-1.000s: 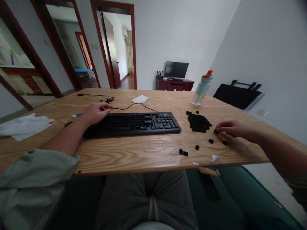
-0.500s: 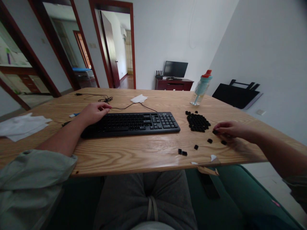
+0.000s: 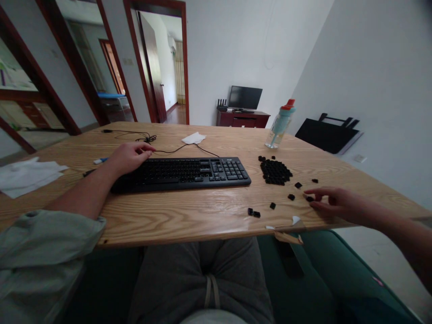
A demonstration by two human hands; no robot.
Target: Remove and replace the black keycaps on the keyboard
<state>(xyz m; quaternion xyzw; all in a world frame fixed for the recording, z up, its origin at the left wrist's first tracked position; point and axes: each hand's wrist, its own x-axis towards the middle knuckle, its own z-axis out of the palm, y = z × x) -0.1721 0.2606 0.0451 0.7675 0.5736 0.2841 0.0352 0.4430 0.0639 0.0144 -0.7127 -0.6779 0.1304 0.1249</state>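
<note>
A black keyboard lies on the wooden table, with several keys off its main block. My left hand rests over its far left corner, fingers together and curled at the back edge by the thin cable. Right of the keyboard, my right hand has thumb and index finger closed around a loose black keycap at the tabletop. More single keycaps lie close by, among them one keycap and another keycap. Beyond these sits a tight cluster of keycaps.
A water bottle stands behind the cluster. White tissues lie at far left, and folded paper behind the keyboard. A coiled cable is at the back left. A torn strip hangs at the table's front edge.
My right hand has moved nearer to me, leaving one keycap on the table beside the cluster and reaching another. My left hand stays at the keyboard. The view has shifted slightly.
</note>
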